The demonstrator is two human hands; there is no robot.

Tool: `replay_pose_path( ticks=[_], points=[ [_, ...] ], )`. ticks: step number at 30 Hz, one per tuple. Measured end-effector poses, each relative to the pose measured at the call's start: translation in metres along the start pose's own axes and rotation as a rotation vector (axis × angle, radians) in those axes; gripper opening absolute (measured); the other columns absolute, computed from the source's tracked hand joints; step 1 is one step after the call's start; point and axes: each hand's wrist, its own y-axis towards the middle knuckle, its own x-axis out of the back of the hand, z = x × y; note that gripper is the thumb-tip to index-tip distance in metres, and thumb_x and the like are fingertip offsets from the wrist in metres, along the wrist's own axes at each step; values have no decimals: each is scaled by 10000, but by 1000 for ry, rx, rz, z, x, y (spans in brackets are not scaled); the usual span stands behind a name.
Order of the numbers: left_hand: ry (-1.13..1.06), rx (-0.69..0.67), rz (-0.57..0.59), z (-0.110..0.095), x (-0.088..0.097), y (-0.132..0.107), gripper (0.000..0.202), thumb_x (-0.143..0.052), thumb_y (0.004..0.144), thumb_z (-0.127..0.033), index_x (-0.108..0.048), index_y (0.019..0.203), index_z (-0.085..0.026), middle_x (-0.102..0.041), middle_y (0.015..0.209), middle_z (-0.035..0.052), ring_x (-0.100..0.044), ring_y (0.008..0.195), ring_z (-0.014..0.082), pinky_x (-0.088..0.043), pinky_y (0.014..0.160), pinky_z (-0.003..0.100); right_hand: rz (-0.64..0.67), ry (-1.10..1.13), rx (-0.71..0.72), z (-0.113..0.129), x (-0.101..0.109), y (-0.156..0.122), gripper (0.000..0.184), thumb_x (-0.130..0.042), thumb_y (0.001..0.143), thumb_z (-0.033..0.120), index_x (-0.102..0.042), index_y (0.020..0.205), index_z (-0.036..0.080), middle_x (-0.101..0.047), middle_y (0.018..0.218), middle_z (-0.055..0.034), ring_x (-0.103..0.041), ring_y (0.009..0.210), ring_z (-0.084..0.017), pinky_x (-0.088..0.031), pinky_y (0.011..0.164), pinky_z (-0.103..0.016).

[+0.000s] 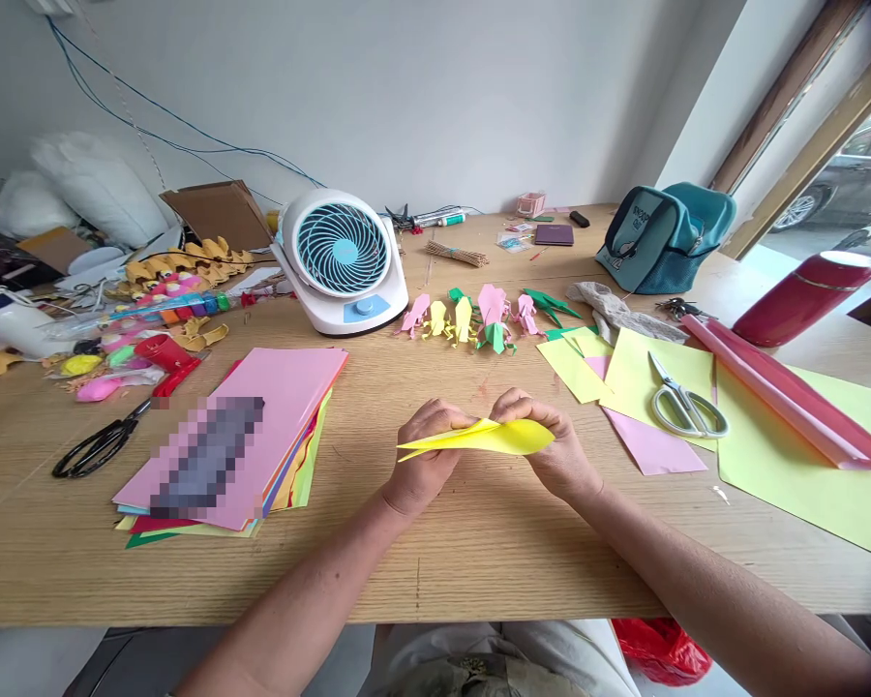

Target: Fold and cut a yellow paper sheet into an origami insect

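A folded sheet of yellow paper point(512, 439) is held between my two hands, just above the table in front of me. My left hand point(430, 447) grips its left part, where the layers split into two thin points. On the other side, my right hand point(555, 447) is closed on the rounded, bent end. The inner fingers of both hands are partly hidden behind the paper. Beyond them stands a row of folded paper figures point(492, 305) in pink, yellow and green.
Left lie a stack of coloured paper point(290, 387) and black-handled scissors point(98, 445). A white fan point(341, 257) stands behind. To the right are yellow sheets point(784, 484), light-handled scissors point(686, 407), a red tumbler point(805, 295) and a teal bag point(664, 237).
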Motion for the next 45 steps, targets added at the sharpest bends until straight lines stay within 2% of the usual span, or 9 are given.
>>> replay_pose_path(
  ticks=[6, 12, 22, 27, 32, 36, 41, 45],
  points=[
    [94, -61, 2, -6, 3, 0, 41, -666, 891, -243, -697, 886, -217, -708, 839, 17, -649, 799, 140, -523, 754, 274, 69, -65, 76, 9, 0, -4, 86, -800, 764, 308, -780, 848, 302, -631, 856, -55, -583, 818, -197, -491, 762, -361],
    [38, -87, 21, -10, 5, 1, 54, -690, 876, -268, -722, 899, -232, -726, 881, 18, -654, 820, 149, -525, 778, 285, 112, -161, 115, 15, 0, -8, 95, -796, 771, 287, -782, 862, 310, -633, 868, -55, -598, 812, -199, -502, 784, -379],
    [-63, 27, 71, -7, 3, 5, 107, -703, 864, -316, -726, 846, -213, -733, 884, 35, -678, 832, 159, -529, 774, 292, 135, -197, 142, 19, -3, -6, 82, -785, 784, 255, -777, 854, 298, -630, 844, -37, -602, 780, -174, -496, 745, -343],
    [-107, 53, 64, -7, -1, 6, 129, -695, 869, -330, -711, 865, -202, -720, 860, 41, -670, 807, 154, -523, 763, 279, 77, -140, 73, 16, -4, -4, 68, -795, 773, 294, -769, 836, 288, -618, 834, -32, -589, 784, -171, -485, 735, -328],
    [-111, 84, 70, -5, -1, 4, 221, -632, 902, -413, -730, 929, -216, -697, 986, 70, -657, 941, 190, -519, 837, 329, 34, -151, 17, 16, -4, -2, 137, -812, 743, 365, -743, 807, 266, -611, 822, -34, -572, 780, -183, -476, 746, -342],
    [-165, 109, 80, -2, -2, 2, 166, -643, 903, -350, -724, 897, -205, -689, 880, 42, -647, 847, 168, -512, 790, 298, 8, -185, 2, 13, -3, -1, 169, -812, 736, 379, -725, 802, 250, -598, 818, -29, -542, 759, -178, -461, 715, -327],
    [-274, 280, 45, 0, -13, -2, 156, -688, 868, -326, -725, 914, -182, -705, 876, 46, -655, 838, 185, -530, 789, 305, -105, -79, -131, 5, -5, 1, 197, -826, 709, 397, -704, 727, 243, -603, 758, -10, -549, 734, -175, -476, 705, -322],
    [-415, 403, 3, 4, -20, -4, 269, -719, 839, -358, -740, 1040, -180, -747, 1043, 68, -687, 1006, 236, -541, 937, 367, -101, 66, -248, -5, -6, 3, 228, -849, 662, 427, -757, 791, 264, -682, 757, -12, -623, 804, -213, -512, 831, -383]
  ],
)
